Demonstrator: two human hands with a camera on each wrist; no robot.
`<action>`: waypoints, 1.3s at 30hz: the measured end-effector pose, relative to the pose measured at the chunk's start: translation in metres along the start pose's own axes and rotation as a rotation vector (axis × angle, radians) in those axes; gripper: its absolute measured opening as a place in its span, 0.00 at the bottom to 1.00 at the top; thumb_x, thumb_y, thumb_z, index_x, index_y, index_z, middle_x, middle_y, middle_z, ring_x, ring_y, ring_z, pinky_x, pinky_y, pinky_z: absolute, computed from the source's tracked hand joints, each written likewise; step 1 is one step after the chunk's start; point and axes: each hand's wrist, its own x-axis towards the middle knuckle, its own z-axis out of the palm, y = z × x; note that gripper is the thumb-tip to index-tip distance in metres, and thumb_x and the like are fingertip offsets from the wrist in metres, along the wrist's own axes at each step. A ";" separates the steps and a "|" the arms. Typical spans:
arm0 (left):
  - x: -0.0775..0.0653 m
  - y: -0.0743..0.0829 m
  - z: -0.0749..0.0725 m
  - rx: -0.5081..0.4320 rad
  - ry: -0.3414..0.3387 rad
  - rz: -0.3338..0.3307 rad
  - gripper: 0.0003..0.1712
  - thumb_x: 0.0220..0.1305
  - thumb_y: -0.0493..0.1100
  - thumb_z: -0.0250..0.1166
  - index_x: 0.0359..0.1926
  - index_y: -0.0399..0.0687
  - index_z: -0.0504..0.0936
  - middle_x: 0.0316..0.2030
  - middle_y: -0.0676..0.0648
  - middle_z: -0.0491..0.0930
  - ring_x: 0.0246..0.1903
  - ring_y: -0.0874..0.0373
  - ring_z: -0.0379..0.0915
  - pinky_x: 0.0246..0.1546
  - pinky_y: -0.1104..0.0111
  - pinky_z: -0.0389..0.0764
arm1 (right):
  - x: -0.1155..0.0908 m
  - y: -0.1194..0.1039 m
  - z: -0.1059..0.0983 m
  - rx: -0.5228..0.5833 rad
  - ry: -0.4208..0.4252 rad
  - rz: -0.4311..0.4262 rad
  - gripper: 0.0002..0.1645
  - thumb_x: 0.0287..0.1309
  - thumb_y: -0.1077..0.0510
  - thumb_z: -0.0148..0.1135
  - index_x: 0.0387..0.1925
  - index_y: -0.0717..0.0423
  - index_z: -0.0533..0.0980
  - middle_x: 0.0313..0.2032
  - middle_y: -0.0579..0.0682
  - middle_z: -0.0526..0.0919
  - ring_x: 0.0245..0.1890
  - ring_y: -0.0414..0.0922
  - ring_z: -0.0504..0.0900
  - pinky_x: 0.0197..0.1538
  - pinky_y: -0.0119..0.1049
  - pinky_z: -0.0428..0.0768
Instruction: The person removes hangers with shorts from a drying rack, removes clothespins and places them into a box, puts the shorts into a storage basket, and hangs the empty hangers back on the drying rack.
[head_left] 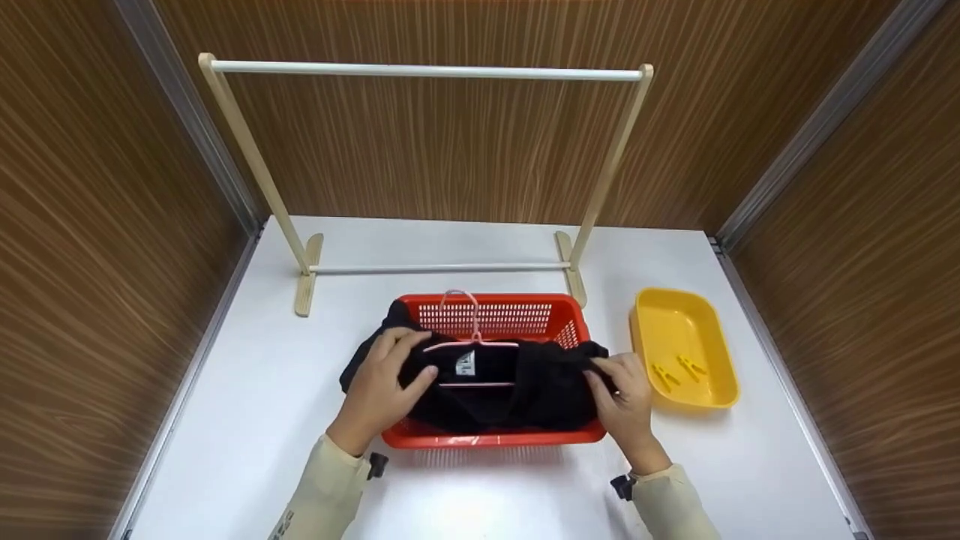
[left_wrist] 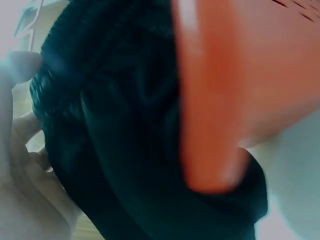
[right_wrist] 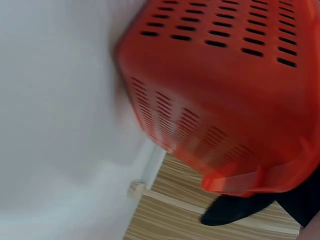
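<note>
A black garment with a gathered, elastic-looking edge lies bunched over the red basket. Inside its opening sits a pink hanger, hook upward, beside a white label. My left hand grips the garment's left part, thumb on the near side. In the left wrist view the dark cloth hangs past the basket's rim, and fingers show at its edge. At the right end, my right hand pinches the cloth between thumb and fingers; the right wrist view mostly shows the basket's outside.
Behind the basket stands a wooden rack with a white top rail and a lower bar. To the right is a yellow tray holding two yellow clothespins. Wood-grain panels enclose the white table at the back and sides.
</note>
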 end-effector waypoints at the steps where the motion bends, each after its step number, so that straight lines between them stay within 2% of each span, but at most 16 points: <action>1: 0.002 0.002 0.000 -0.002 0.000 0.022 0.26 0.70 0.52 0.68 0.66 0.54 0.78 0.57 0.52 0.76 0.57 0.58 0.73 0.59 0.55 0.77 | 0.001 0.001 0.000 0.001 -0.001 -0.009 0.05 0.56 0.69 0.71 0.35 0.68 0.84 0.27 0.58 0.78 0.32 0.51 0.73 0.45 0.29 0.68; 4: 0.007 0.007 0.002 0.003 0.007 0.096 0.17 0.72 0.52 0.67 0.58 0.54 0.82 0.49 0.55 0.81 0.49 0.62 0.76 0.52 0.60 0.80 | 0.002 0.004 0.001 0.004 -0.019 -0.037 0.06 0.54 0.67 0.71 0.34 0.67 0.85 0.27 0.57 0.77 0.32 0.53 0.73 0.44 0.33 0.68; 7: 0.010 0.009 0.004 0.029 0.040 0.171 0.07 0.73 0.49 0.66 0.43 0.52 0.83 0.34 0.56 0.79 0.34 0.65 0.73 0.37 0.66 0.79 | 0.003 0.006 0.002 0.013 -0.072 -0.053 0.09 0.46 0.72 0.71 0.34 0.65 0.85 0.27 0.56 0.79 0.32 0.53 0.74 0.43 0.37 0.69; 9: 0.011 0.009 0.006 0.054 0.069 0.213 0.09 0.72 0.47 0.68 0.35 0.52 0.80 0.26 0.57 0.74 0.28 0.64 0.67 0.29 0.68 0.73 | 0.005 0.003 0.002 0.015 -0.122 -0.041 0.13 0.45 0.73 0.71 0.36 0.63 0.86 0.29 0.54 0.80 0.33 0.53 0.75 0.44 0.38 0.70; 11: 0.012 0.009 0.007 0.082 0.093 0.236 0.13 0.70 0.48 0.69 0.30 0.52 0.76 0.22 0.58 0.68 0.24 0.64 0.63 0.25 0.69 0.68 | 0.007 -0.001 0.001 -0.007 -0.182 -0.011 0.15 0.49 0.71 0.71 0.41 0.60 0.86 0.33 0.53 0.83 0.37 0.52 0.77 0.47 0.38 0.71; 14: 0.014 0.011 0.012 0.105 0.102 0.267 0.19 0.69 0.50 0.70 0.25 0.52 0.73 0.19 0.58 0.64 0.21 0.64 0.61 0.23 0.70 0.65 | 0.012 -0.012 0.001 -0.043 -0.274 0.020 0.17 0.56 0.68 0.71 0.48 0.56 0.85 0.41 0.50 0.85 0.43 0.49 0.80 0.54 0.35 0.73; 16: 0.016 0.012 0.015 0.113 0.090 0.286 0.20 0.70 0.52 0.69 0.24 0.53 0.72 0.18 0.58 0.64 0.20 0.64 0.61 0.23 0.71 0.65 | 0.015 -0.019 0.002 -0.052 -0.334 0.021 0.17 0.57 0.68 0.72 0.49 0.54 0.85 0.44 0.48 0.85 0.45 0.48 0.81 0.56 0.33 0.74; 20: 0.019 0.014 0.019 0.116 0.090 0.322 0.21 0.70 0.52 0.68 0.23 0.53 0.72 0.17 0.58 0.65 0.20 0.65 0.61 0.22 0.71 0.65 | 0.019 -0.029 0.006 -0.029 -0.426 0.048 0.18 0.57 0.66 0.75 0.49 0.54 0.85 0.43 0.46 0.85 0.44 0.46 0.82 0.53 0.33 0.77; 23: 0.019 0.014 0.020 0.108 0.098 0.329 0.21 0.70 0.52 0.69 0.22 0.53 0.72 0.17 0.58 0.65 0.19 0.64 0.61 0.22 0.70 0.65 | 0.019 -0.034 0.010 -0.062 -0.494 0.078 0.20 0.59 0.60 0.75 0.53 0.54 0.84 0.44 0.46 0.85 0.45 0.44 0.81 0.53 0.33 0.78; 25: 0.019 0.014 0.021 0.119 0.094 0.334 0.22 0.70 0.52 0.69 0.21 0.53 0.72 0.17 0.58 0.65 0.19 0.64 0.62 0.22 0.70 0.66 | 0.018 -0.035 0.011 -0.086 -0.526 0.070 0.17 0.61 0.58 0.74 0.52 0.53 0.84 0.43 0.45 0.84 0.45 0.43 0.81 0.52 0.34 0.80; 28: 0.018 0.014 0.023 0.142 0.075 0.345 0.23 0.70 0.54 0.68 0.21 0.53 0.72 0.17 0.58 0.66 0.20 0.63 0.63 0.22 0.70 0.67 | 0.016 -0.032 0.011 -0.090 -0.536 0.045 0.13 0.60 0.61 0.75 0.47 0.53 0.86 0.40 0.44 0.84 0.42 0.41 0.81 0.48 0.33 0.81; 31: 0.016 0.014 0.023 0.148 0.063 0.351 0.23 0.70 0.54 0.68 0.21 0.54 0.72 0.17 0.58 0.67 0.20 0.64 0.64 0.22 0.69 0.68 | 0.013 -0.028 0.009 -0.074 -0.507 0.014 0.13 0.55 0.64 0.77 0.43 0.54 0.86 0.37 0.44 0.83 0.38 0.41 0.81 0.43 0.33 0.80; 36: 0.015 0.014 0.020 0.122 0.067 0.361 0.23 0.70 0.54 0.69 0.21 0.54 0.72 0.17 0.58 0.68 0.19 0.64 0.64 0.22 0.69 0.69 | 0.012 -0.021 0.002 -0.061 -0.461 -0.061 0.14 0.52 0.67 0.78 0.42 0.54 0.86 0.35 0.44 0.82 0.36 0.41 0.80 0.40 0.31 0.78; 39: 0.017 0.013 0.013 0.101 0.091 0.363 0.22 0.69 0.53 0.69 0.20 0.53 0.73 0.16 0.58 0.68 0.19 0.64 0.64 0.21 0.69 0.67 | 0.014 -0.016 -0.005 -0.027 -0.417 -0.063 0.16 0.52 0.71 0.76 0.42 0.56 0.86 0.35 0.46 0.83 0.36 0.43 0.81 0.42 0.30 0.78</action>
